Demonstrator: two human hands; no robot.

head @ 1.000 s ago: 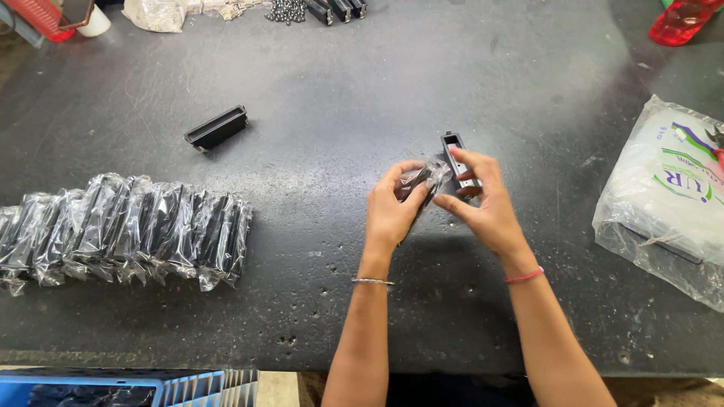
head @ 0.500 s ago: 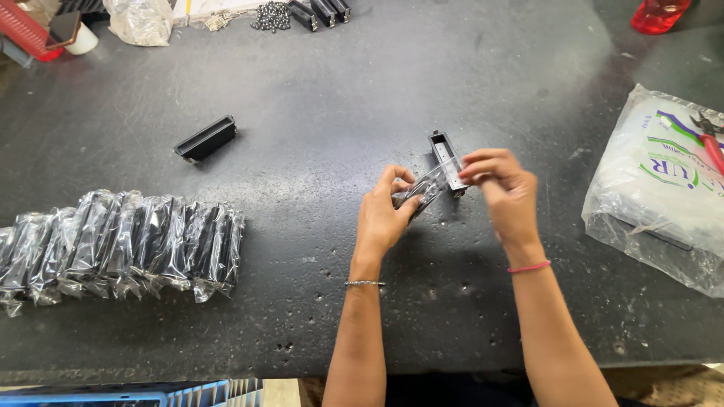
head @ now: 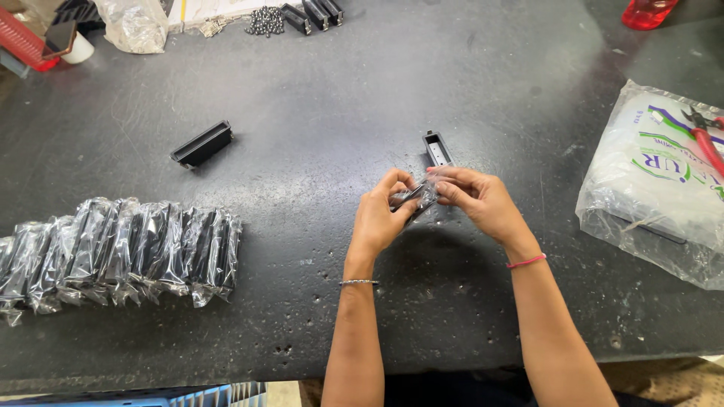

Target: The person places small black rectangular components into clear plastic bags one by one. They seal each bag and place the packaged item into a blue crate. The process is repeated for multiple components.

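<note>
My left hand and my right hand meet over the middle of the dark table. Together they pinch a small clear plastic bag with a black plastic part in it. A second black plastic part, a narrow open box, lies on the table just beyond my right fingers. Another black plastic part lies further left. A row of several bagged black parts lies at the left edge.
A large plastic bag of clear bags sits at the right, with red-handled cutters on it. At the far edge are small metal pieces, more black parts, a crumpled bag and a red item.
My hands have drawn closer together on the small bag and shifted slightly toward me. The loose black part beyond them now lies clear of my fingers.
</note>
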